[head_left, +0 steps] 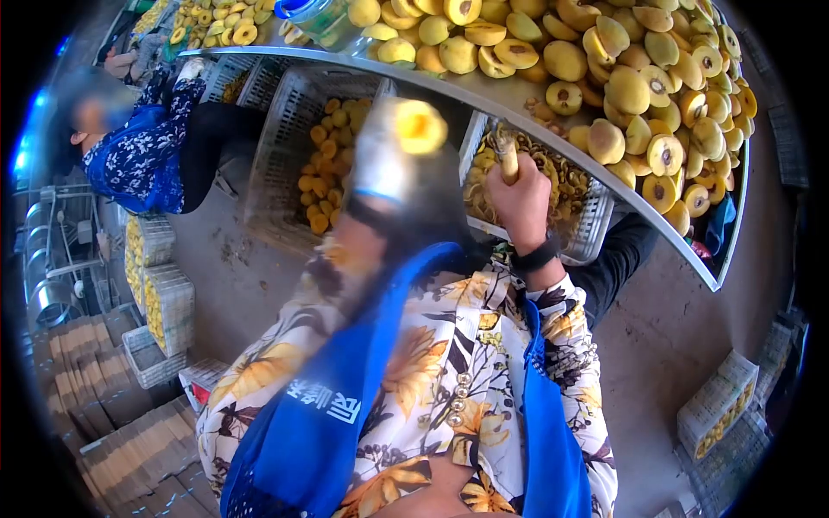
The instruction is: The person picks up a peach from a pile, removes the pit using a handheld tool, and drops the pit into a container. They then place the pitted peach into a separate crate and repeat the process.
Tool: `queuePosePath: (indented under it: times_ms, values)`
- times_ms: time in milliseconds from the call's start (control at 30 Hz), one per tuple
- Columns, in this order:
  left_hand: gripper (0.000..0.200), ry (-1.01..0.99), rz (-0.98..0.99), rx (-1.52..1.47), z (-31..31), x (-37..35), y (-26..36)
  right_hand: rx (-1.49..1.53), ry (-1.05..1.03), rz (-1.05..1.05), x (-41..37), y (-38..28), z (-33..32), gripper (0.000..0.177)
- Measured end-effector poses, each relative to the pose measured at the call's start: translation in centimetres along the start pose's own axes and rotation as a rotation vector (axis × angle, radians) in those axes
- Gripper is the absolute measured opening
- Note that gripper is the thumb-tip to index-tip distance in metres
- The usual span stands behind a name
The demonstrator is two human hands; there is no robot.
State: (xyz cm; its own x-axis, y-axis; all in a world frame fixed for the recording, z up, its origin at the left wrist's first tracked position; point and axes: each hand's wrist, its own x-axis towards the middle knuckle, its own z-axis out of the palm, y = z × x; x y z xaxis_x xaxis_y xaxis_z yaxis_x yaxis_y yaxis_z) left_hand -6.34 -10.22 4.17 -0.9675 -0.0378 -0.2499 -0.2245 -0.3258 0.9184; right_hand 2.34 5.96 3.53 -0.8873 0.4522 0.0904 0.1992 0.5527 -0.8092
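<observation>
My left hand (380, 155), in a white glove and blurred by motion, has a yellow peach half (420, 128) at its fingertips, cut face up. It is above the gap between two crates. My bare right hand (521, 200) is wrapped round the light handle of a tool (507, 155), upright over a crate (594, 226) of peels and scraps (553, 177). The tool's working end is hard to make out. Just beyond lies a metal-edged table (535, 123) heaped with halved peaches (630, 91).
A crate (281, 147) on the left holds peach pieces (328, 160). Another person (138, 155) sits at the far left. Stacked crates (168, 302) and flat cardboard (129, 423) stand lower left, and a crate (717, 401) lower right. A blue-rimmed container (324, 26) is on the table.
</observation>
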Motion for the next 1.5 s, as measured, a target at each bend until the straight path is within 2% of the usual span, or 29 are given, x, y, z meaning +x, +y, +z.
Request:
queuePosePath:
  times_ms: [67,133,167,200,267,300,333,367,400,433,467,533,600,667,700,733,800,867,900,1000,1100,1133,1167,1200,1233,1333,1367,1467,1500]
  values:
    - [0.030,0.175,0.363,0.529,-4.1,2.8,2.5,0.017,-0.051,0.056,-0.2,1.9,-0.2,0.020]
    - [0.030,0.387,0.830,1.384,-5.9,4.5,4.8,-0.170,-0.132,0.016,-0.9,6.7,1.3,0.029]
    - [0.030,0.383,0.949,1.406,-5.8,5.5,5.2,-0.236,-0.156,0.026,-1.4,8.7,2.2,0.034]
    - [0.031,0.278,0.961,1.368,-3.3,5.1,6.2,-0.302,-0.175,0.032,-1.4,9.1,2.5,0.038]
    - [0.032,0.070,1.175,1.328,1.1,6.6,5.0,-0.293,-0.190,0.016,-1.7,9.2,2.2,0.035]
    - [0.033,-0.028,1.110,1.367,4.2,6.7,4.3,-0.290,-0.197,0.009,-1.9,9.0,1.9,0.034]
    - [0.034,-0.122,1.206,1.438,6.8,7.7,3.0,-0.256,-0.178,0.013,-2.0,8.9,1.7,0.032]
    - [0.038,-0.257,1.163,1.600,9.7,8.1,2.2,-0.224,-0.154,0.017,-1.9,8.8,1.4,0.030]
    - [0.043,-0.321,1.287,1.739,11.9,8.3,1.2,-0.194,-0.127,0.021,-1.9,8.7,1.0,0.028]
    - [0.038,-0.430,1.294,1.900,13.7,8.5,0.2,-0.100,-0.099,0.031,-2.1,7.6,0.0,0.024]
    - [0.032,-0.440,1.439,2.016,14.6,10.3,-2.4,-0.067,-0.099,0.013,-2.3,7.1,-0.9,0.023]
    - [0.029,-0.510,1.270,2.191,16.6,10.4,-3.0,-0.001,-0.100,-0.022,-2.7,6.5,-2.5,0.022]
    - [0.028,-0.525,1.164,2.086,16.8,11.1,-2.6,0.045,0.018,-0.001,-3.0,5.7,-3.4,0.021]
    - [0.028,-0.550,1.220,1.817,15.5,9.2,-1.0,0.094,0.118,0.067,-2.5,4.7,-4.1,0.022]
    - [0.029,-0.513,1.351,1.536,14.7,8.2,-0.8,0.151,0.182,-0.056,-1.8,4.9,-4.1,0.021]
    - [0.034,-0.554,1.234,1.409,13.9,6.6,-0.7,0.376,0.149,0.015,-1.1,4.5,-4.1,0.023]
    - [0.031,-0.695,1.416,1.023,12.0,3.9,-1.1,0.829,0.072,0.164,0.5,3.0,-4.1,0.027]
    - [0.033,-0.708,1.192,0.863,10.6,0.3,-1.3,0.990,0.003,0.237,1.5,2.2,-3.5,0.033]
    - [0.038,-0.668,1.169,1.016,10.4,-1.7,-1.2,1.119,-0.113,0.213,1.7,2.4,-3.4,0.037]
    - [0.038,-0.715,0.991,0.769,8.5,-2.9,-0.7,1.046,-0.200,0.213,0.9,2.2,-2.6,0.032]
    - [0.044,-0.547,0.018,0.012,8.1,-5.3,-0.2,1.227,-0.066,0.355,0.2,0.2,-2.0,0.021]
    - [0.046,-0.542,-0.106,-0.137,7.8,-5.2,-0.9,1.262,-0.013,0.404,0.1,-0.5,-2.0,0.020]
    - [0.048,-0.533,-0.229,-0.286,7.8,-5.1,-2.0,1.287,0.022,0.299,-0.2,0.1,-1.5,0.020]
    - [0.051,-0.520,-0.352,-0.437,7.8,-5.0,-2.7,1.275,-0.008,0.300,-0.1,0.4,-1.5,0.020]
    - [0.041,-0.504,-0.329,-0.389,7.8,-4.8,-3.1,1.261,-0.038,0.302,0.0,0.7,-1.8,0.020]
    - [0.038,-0.602,-0.107,0.040,8.0,-4.3,-2.3,1.169,-0.034,0.293,-0.1,2.4,-2.3,0.022]
    - [0.038,-0.580,0.480,0.494,8.1,-3.8,-2.7,1.130,-0.012,0.283,0.0,2.5,-2.5,0.023]
    - [0.040,-0.581,0.952,0.843,8.2,-4.6,-2.9,1.001,-0.007,0.248,-0.6,2.3,-3.2,0.020]
    - [0.040,-0.605,0.876,0.797,8.0,-5.2,-3.2,0.944,0.032,0.232,-0.5,2.5,-3.1,0.019]
